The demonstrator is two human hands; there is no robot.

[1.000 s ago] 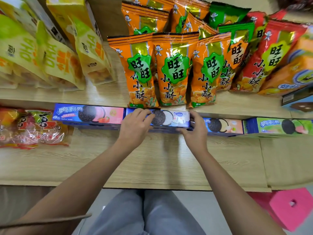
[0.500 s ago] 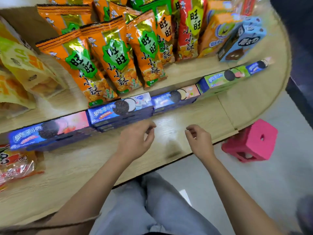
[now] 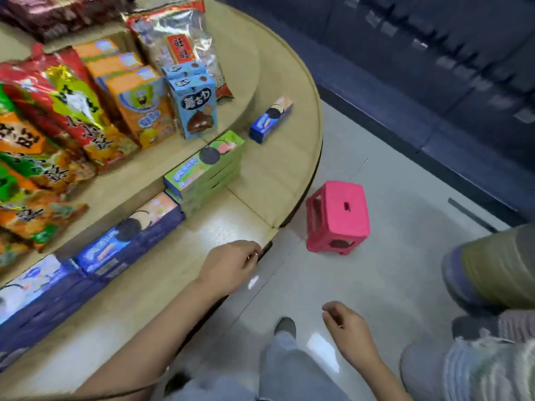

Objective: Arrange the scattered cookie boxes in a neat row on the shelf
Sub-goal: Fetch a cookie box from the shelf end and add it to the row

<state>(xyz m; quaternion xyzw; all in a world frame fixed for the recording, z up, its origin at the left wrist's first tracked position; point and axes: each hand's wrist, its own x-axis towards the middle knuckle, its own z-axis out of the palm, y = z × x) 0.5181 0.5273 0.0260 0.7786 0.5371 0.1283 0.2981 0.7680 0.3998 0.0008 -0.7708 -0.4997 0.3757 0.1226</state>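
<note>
— Head view: both hands empty, left hand (image 3: 231, 267) loosely curled over the shelf (image 3: 301, 117) edge, right hand (image 3: 344, 322) half-curled off it. Between boxes, probably.

— Lone blue cookie box (image 3: 271, 119) apart, beyond the green stack (image 3: 207, 169). Needs reaching, gripping, sliding into line.

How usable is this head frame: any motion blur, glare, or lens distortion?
Head view: motion blur smears the dark shelving at the upper right and the snack bags; print on the blue cookie boxes is unreadable; glare whitens the shelf beside the left hand; wide-angle bending is likely at the edges.
</note>
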